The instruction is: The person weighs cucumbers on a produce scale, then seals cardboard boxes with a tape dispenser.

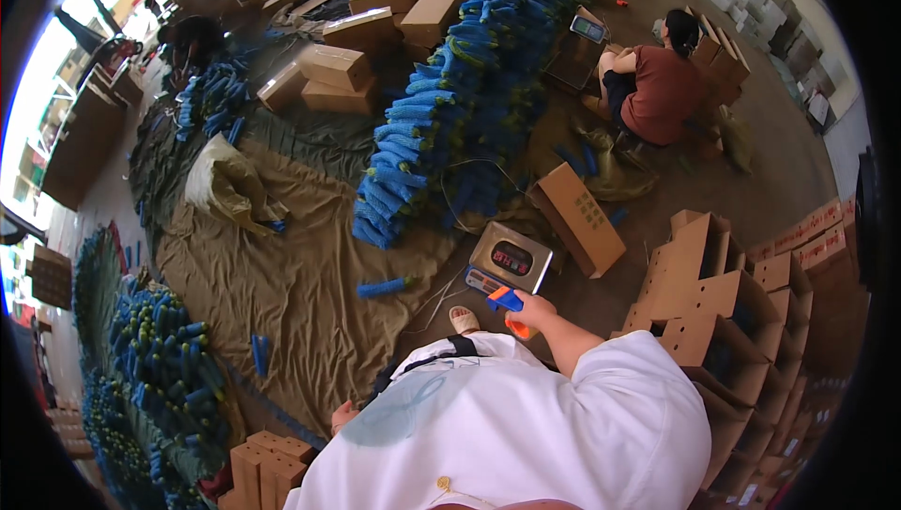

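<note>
My right hand [533, 311] is closed around the handle of a blue and orange tape dispenser [507, 300]. It is held just in front of a digital scale [527, 245] that has a metal top and a lit red display. My left hand [344, 414] hangs low beside my white shirt, partly covered by it. Its fingers look loose, with nothing visible in them. On the brown cloth [310, 247] ahead lies one long item in a blue net sleeve [380, 288] with a green end. A narrow cardboard box [577, 219] lies beyond the scale.
A long pile of blue-sleeved items [413, 125] stretches ahead; another heap [169, 350] is at left. Open cardboard boxes [713, 304] are stacked at right. A person [657, 88] sits near a second scale [588, 28]. A pale sack [230, 182] and closed boxes [338, 67] stand further off.
</note>
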The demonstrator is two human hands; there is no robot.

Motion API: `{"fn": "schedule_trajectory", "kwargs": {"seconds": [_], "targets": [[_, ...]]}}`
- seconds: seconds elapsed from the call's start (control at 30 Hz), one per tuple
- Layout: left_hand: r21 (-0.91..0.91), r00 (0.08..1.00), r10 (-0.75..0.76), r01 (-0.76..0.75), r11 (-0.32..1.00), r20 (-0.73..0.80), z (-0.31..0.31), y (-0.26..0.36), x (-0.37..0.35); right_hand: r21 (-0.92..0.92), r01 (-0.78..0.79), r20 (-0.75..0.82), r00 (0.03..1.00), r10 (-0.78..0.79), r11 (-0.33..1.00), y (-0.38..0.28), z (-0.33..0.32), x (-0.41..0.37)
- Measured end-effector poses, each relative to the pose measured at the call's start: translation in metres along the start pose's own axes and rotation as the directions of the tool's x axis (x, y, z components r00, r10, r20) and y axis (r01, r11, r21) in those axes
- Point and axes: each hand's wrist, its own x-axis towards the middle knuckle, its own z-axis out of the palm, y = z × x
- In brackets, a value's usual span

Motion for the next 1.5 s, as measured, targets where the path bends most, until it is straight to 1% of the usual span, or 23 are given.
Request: {"fn": "schedule_trajectory", "kwargs": {"seconds": [0.1, 0.27, 0.3, 0.33, 0.4, 0.47, 0.5, 0.53, 0.57, 0.6, 0.67, 0.7, 0.73, 0.77, 0.8, 0.83, 0.87, 0.9, 0.93, 1.07, 1.27, 1.4, 1.5], "targets": [[0.016, 0.995, 0.089, -0.088, 0.996, -0.051, 0.002, -0.014, 0.017, -0.006, 0.020, 0.006, 1.000, -0.020, 1.000, 0.001, 0.000, 0.001], [0.070, 0.988, 0.067, -0.078, 0.995, 0.143, 0.002, -0.033, 0.041, 0.006, 0.033, -0.011, 0.999, -0.033, 0.999, 0.005, -0.002, -0.002], [0.067, 0.983, 0.061, -0.074, 0.995, 0.174, 0.006, -0.035, 0.045, 0.013, 0.019, 0.023, 1.000, -0.019, 1.000, 0.000, -0.009, -0.011], [0.043, 0.979, 0.066, -0.076, 0.996, 0.191, 0.012, -0.035, 0.050, 0.011, 0.028, 0.048, 0.998, -0.029, 1.000, -0.010, -0.019, -0.012], [-0.057, 0.977, 0.098, -0.089, 0.994, 0.190, 0.013, -0.078, 0.072, 0.010, 0.076, 0.007, 0.997, -0.076, 0.997, -0.006, -0.011, -0.006], [-0.163, 0.982, 0.111, -0.086, 0.983, 0.151, 0.014, -0.058, 0.066, -0.017, 0.055, 0.042, 0.998, -0.054, 0.998, -0.013, -0.018, -0.013], [-0.003, 0.996, 0.052, -0.052, 0.999, 0.078, 0.011, -0.041, 0.052, -0.050, 0.038, 0.038, 0.999, -0.036, 0.998, -0.004, -0.008, -0.003], [0.163, 1.000, -0.002, 0.001, 0.987, 0.003, 0.007, 0.005, 0.012, -0.039, 0.045, 0.038, 0.998, -0.043, 0.998, -0.001, -0.006, 0.000], [0.180, 0.999, -0.008, 0.017, 0.984, -0.046, 0.006, 0.017, 0.002, -0.035, 0.037, 0.117, 0.993, -0.032, 0.999, -0.012, -0.020, -0.011], [0.159, 0.998, -0.009, 0.017, 0.987, -0.054, 0.008, 0.014, 0.007, -0.046, 0.043, 0.087, 0.995, -0.039, 0.998, -0.010, -0.018, -0.009], [-0.152, 0.998, -0.041, 0.047, 0.987, 0.043, 0.007, 0.005, 0.018, -0.048, 0.057, 0.069, 0.996, -0.054, 0.997, -0.005, -0.016, -0.004], [-0.157, 0.993, -0.019, 0.037, 0.987, 0.113, 0.005, 0.000, 0.028, -0.081, 0.042, 0.067, 0.997, -0.036, 0.996, -0.006, -0.016, -0.002], [-0.167, 0.994, -0.016, 0.034, 0.985, 0.111, 0.007, -0.005, 0.037, -0.076, 0.048, 0.074, 0.996, -0.042, 0.996, -0.002, -0.013, 0.005], [-0.002, 0.992, 0.120, -0.120, 0.993, 0.049, 0.017, -0.023, 0.060, -0.074, 0.049, 0.070, 0.997, -0.044, 0.996, 0.002, -0.010, 0.010], [0.172, 0.965, 0.262, -0.260, 0.950, 0.011, 0.029, -0.045, 0.087, -0.071, 0.049, 0.066, 0.997, -0.045, 0.996, 0.004, -0.008, 0.014], [0.168, 0.964, 0.265, -0.263, 0.950, 0.008, 0.030, -0.056, 0.089, -0.073, 0.053, 0.061, 0.997, -0.049, 0.996, 0.005, -0.008, 0.015], [0.330, 0.757, 0.642, -0.579, 0.745, -0.123, 0.033, -0.077, 0.093, -0.064, 0.060, 0.061, 0.997, -0.056, 0.996, 0.005, -0.008, 0.015], [0.518, 0.394, 0.904, -0.744, 0.421, -0.168, 0.041, -0.086, 0.105, -0.055, 0.067, 0.061, 0.996, -0.064, 0.996, 0.005, -0.008, 0.016], [0.517, 0.392, 0.904, -0.745, 0.422, -0.173, 0.044, -0.087, 0.112, -0.057, 0.071, 0.058, 0.996, -0.067, 0.996, 0.006, -0.007, 0.018], [0.404, 0.581, 0.786, -0.680, 0.611, -0.210, 0.043, -0.099, 0.118, -0.017, 0.106, 0.050, 0.993, -0.105, 0.994, 0.012, -0.001, 0.023], [0.220, 0.819, 0.539, -0.499, 0.838, -0.196, 0.051, -0.096, 0.124, 0.004, 0.070, 0.096, 0.993, -0.070, 0.998, 0.011, -0.002, 0.024], [0.101, 0.929, 0.342, -0.330, 0.939, -0.144, 0.053, -0.072, 0.119, 0.002, 0.077, 0.077, 0.994, -0.077, 0.997, 0.015, 0.002, 0.029], [0.024, 0.979, 0.186, -0.185, 0.982, -0.087, 0.050, -0.052, 0.101, 0.045, 0.100, 0.068, 0.992, -0.103, 0.994, 0.009, -0.003, 0.022]]}}
